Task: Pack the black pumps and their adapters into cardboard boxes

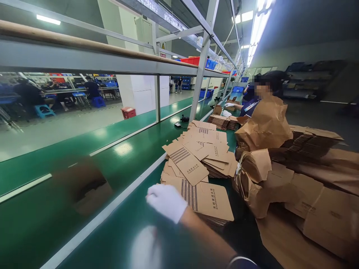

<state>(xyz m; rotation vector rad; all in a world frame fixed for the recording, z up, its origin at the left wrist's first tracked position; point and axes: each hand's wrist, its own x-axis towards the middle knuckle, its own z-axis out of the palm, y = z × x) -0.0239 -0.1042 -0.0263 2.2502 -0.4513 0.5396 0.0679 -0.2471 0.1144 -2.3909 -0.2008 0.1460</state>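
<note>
Right hand [166, 203], white-gloved, low over the green bench [112, 243], its back to the camera, fingers curled inward beside the nearest stack of printed flat cartons [214, 200]. Grip: looks loosely closed, but palm and fingertips are turned away, so how tight, and whether anything is in it, can't be judged; nothing sticks out. Contact with the stack also uncertain; the glove overlaps its near-left corner in view. Left hand not made out; the pale smear below the glove reads as sheen on the bench, not certain. Cartons lie flat, the near stack fairly square, the heap [187, 164] behind it fanned and overlapping. Step in hand, my reading: handling cartons one by one at the stack, between pieces or just at one. Taking a carton from here would call for fingers spread over the near edge and a single sheet separated from those beneath. Hard to make out: a brown shape [86, 190] left of the pale strip, badly blurred, perhaps a folded carton, whether resting or aloft unclear. Lower layers of the near stack run into shadow; forearm hides its front corner. Sleeve cut off by the bottom edge. Crumpled brown paper [263, 123] at right covers part of a co-worker [249, 108].
</note>
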